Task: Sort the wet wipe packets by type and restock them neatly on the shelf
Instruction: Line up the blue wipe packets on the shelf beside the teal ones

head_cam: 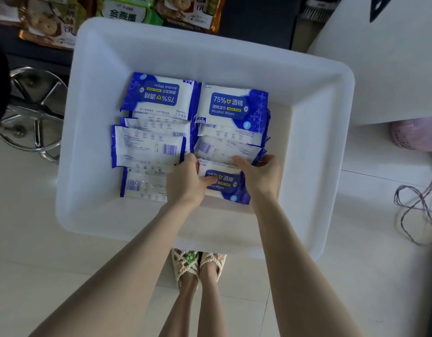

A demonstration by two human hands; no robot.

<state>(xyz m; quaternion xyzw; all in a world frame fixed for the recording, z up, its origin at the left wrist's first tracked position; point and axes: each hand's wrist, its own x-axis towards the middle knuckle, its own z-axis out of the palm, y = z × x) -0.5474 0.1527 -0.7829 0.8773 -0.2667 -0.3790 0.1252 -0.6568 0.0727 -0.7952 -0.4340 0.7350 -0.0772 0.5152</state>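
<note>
1. Wet wipe packets [146, 147], blue and white, lie in two overlapping columns on the floor of a white plastic bin [210, 52]. The bin's walls surround both hands, and its near rim passes under the forearms.
2. A white counter [392, 57] lies well beyond and to the right of the right-hand fingers, outside the bin.
3. A chrome stool base [32, 113] stands on pale floor tiles far out to the left of the left-hand fingers.
4. Snack bags [44, 23] sit on a dark shelf straight ahead of the fingertips, past the bin's far rim.
5. The left column begins just left of the left fingers. Its farthest packet shows its printed front upside down, and those nearer show barcode backs.
6. A front-up packet [232, 105] reading "75%" and "Alcohol Wipes" heads the right column, beyond both sets of fingertips, with back-up packets between it and them.
7. The left hand [185, 181] grasps the nearest packet [224, 188] of the right column at its left end. The thumb lies on the printed face and the fingers curl over the far corner.
8. The right hand [258, 173] grasps the same packet's right end, with the thumb across the far edge and the fingers curled round the side.
9. Woven sandals [198, 266] show behind the wrists, outside the near rim.
10. A thin cord [417, 210] loops on the floor well to the right of the right hand.
</note>
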